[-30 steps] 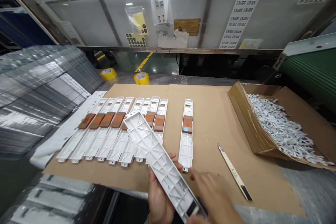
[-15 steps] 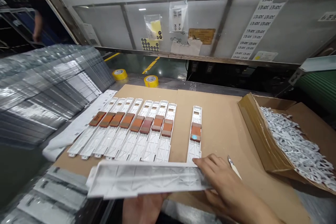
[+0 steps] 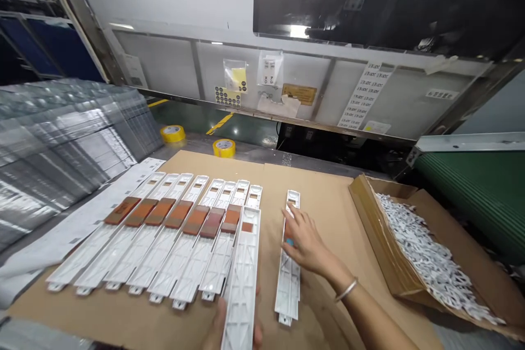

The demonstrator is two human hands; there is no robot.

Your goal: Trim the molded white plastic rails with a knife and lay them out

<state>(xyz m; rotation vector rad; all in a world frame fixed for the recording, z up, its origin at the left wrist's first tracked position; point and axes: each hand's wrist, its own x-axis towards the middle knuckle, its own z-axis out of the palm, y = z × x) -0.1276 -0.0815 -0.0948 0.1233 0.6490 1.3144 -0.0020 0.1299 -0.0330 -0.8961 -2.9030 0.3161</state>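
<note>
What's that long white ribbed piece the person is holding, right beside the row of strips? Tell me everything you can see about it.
The long white panel looks like moulded plastic, its face a lattice of diagonal ribs, with a small orange-brown patch near the far end. It lies lengthwise, just right of the row of similar strips, its near end held by the left hand.

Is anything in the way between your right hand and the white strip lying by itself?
No, nothing visible stands between them. The right hand is right over the white plastic strip, partly hiding its orange patch.
</note>
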